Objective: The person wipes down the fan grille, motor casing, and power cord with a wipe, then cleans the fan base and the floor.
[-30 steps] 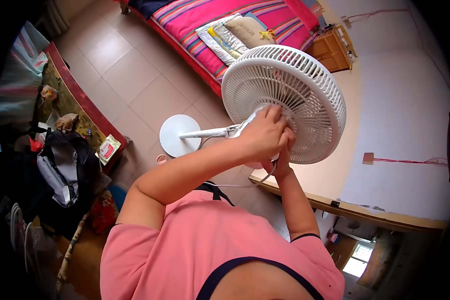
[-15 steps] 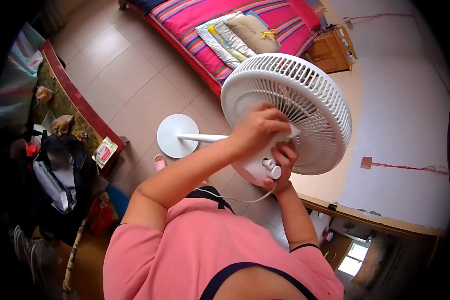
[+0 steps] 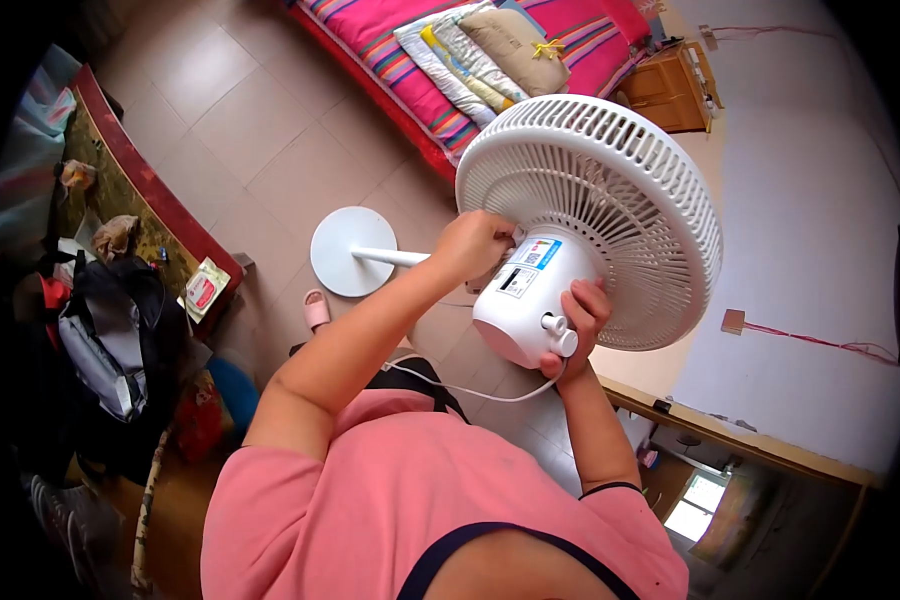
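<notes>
The left hand (image 3: 473, 250) has bent fingers by the left side of the motor housing (image 3: 555, 285); what they grasp I cannot tell. The right hand (image 3: 583, 315) grasps its right side. The white fan (image 3: 660, 230) is at the frame's centre-right, grille in place. Handling seems underway, how much remains is unclear. The round base (image 3: 336, 252) lies left of centre.

Home bedroom, striped pink bed (image 3: 370, 35), tiled floor (image 3: 260, 130), wooden cabinet (image 3: 660, 92)
</notes>
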{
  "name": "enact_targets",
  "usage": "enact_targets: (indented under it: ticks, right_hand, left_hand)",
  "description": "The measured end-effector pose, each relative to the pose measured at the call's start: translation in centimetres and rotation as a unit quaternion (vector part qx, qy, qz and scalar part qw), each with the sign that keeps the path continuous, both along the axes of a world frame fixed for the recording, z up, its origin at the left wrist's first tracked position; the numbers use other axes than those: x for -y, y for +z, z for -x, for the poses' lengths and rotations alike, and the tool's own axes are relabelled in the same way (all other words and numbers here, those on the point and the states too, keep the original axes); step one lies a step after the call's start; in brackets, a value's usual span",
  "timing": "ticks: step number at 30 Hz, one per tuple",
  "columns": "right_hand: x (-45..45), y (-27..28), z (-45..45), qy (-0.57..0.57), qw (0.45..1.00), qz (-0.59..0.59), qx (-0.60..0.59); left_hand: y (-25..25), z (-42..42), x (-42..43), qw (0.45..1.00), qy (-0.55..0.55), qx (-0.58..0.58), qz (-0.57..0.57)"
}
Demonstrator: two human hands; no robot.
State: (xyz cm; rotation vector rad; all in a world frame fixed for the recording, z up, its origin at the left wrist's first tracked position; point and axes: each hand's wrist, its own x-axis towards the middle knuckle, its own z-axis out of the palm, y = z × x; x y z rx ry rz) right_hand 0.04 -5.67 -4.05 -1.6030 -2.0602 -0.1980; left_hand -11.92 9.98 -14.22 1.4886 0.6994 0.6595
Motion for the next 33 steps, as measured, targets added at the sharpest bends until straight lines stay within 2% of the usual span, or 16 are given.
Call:
enact_targets:
  ticks: [2,6,8,10,12,14,15,18,21,22,24,26,28,30,33]
  right_hand:
    - [0.0,-0.2,-0.1,-0.002,1.000,0.006,0.004]
    - [0.4,-0.4,-0.3,-0.013,1.000,0.000,0.008]
    - [0.4,-0.5,-0.3,-0.019,1.000,-0.001,0.007]
    - [0.6,-0.2,-0.4,-0.014,1.000,0.013,0.021]
    - [0.3,-0.3,-0.6,-0.002,0.999,0.018,0.033]
    - [0.1,-0.8,-0.5,0.001,0.999,-0.014,-0.031]
    - [0.1,-0.4,-0.4,0.009,0.998,0.011,-0.055]
    - [0.0,-0.2,-0.5,0.020,0.999,0.001,-0.044]
    - [-0.1,-0.2,-0.3,0.026,0.999,-0.017,-0.035]
    - [0.2,-0.5,-0.3,0.023,0.999,-0.034,-0.030]
    - [0.5,-1.1,0.1,0.020,0.995,-0.090,-0.027]
    - [1.0,-2.1,0.5,-0.016,0.992,-0.108,-0.065]
    - [1.3,-2.8,0.9,-0.025,0.986,-0.128,-0.101]
    - [1.3,-2.9,0.8,0.009,0.969,-0.142,-0.202]
    - [1.9,-2.4,-0.6,0.061,0.959,-0.124,-0.247]
  left_hand:
    - [0.3,0.2,-0.4,0.999,-0.021,-0.015,0.020]
    - [2.0,0.4,0.1,0.998,0.019,0.054,0.038]
    - [3.6,0.3,0.3,0.978,0.095,0.177,0.057]
    - [6.2,0.2,0.2,0.971,0.099,0.205,-0.069]
    - [7.4,-0.6,0.7,0.973,0.064,0.171,-0.144]
    - [8.7,-0.8,1.7,0.956,0.027,0.186,-0.224]
    - [9.4,-0.9,2.2,0.955,0.003,0.152,-0.254]
    - [9.9,-0.3,1.7,0.961,-0.005,0.190,-0.202]
    - [10.7,0.5,0.8,0.980,0.053,0.086,-0.170]
    - [11.1,0.8,0.6,0.979,0.080,0.065,-0.175]
    - [11.9,0.8,0.8,0.970,0.064,0.012,-0.234]
    - [12.8,0.1,1.4,0.954,0.055,-0.043,-0.291]
    - [13.6,-1.0,2.3,0.929,0.059,-0.146,-0.334]
    - [14.4,-2.4,3.5,0.905,0.058,-0.200,-0.372]
    - [16.5,-4.6,5.9,0.859,0.051,-0.312,-0.404]
